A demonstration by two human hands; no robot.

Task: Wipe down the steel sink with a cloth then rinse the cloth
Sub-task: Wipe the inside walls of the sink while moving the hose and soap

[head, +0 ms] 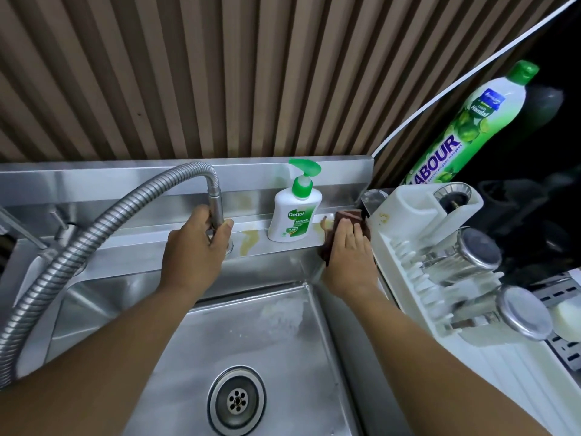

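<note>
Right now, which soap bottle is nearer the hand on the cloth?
The white Dettol pump bottle on the sink ledge, just beside the right hand. The tall green Labour bottle stands farther off, behind the white rack.

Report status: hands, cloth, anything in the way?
Left hand grips the faucet. Right hand presses the cloth flat on the sink ledge. Soap bottle stands just left of the cloth; yellow stain beyond it.

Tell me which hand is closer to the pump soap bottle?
Right. The right hand presses the cloth just right of the soap bottle; the left hand grips the faucet, farther left.
</note>
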